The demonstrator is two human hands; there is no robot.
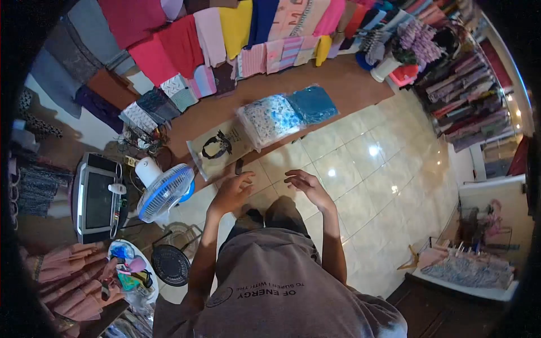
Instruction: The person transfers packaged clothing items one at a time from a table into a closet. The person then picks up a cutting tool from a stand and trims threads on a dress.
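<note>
My left hand [234,190] is raised over the floor near the bag's lower edge, fingers loosely curved and apart, with nothing seen in it. Level with it, my right hand [306,185] hangs over the tiles, also open and bare. In front of them lies a beige bag [211,151] with a black print. A clear-wrapped white and blue floral cloth [273,120] partly overlaps its right side. Beside that sits a folded teal cloth [315,105] in plastic. A small dark object [239,166] shows just beyond my left fingers; its kind is unclear.
Folded cloths [180,48] line the back. A white and blue fan [166,191] stands left, near a boxy television [97,197] and a black stool [171,265]. A flower vase [386,69] is at back right, a clothes rack [470,93] beyond. Glossy tiles [372,174] cover the floor.
</note>
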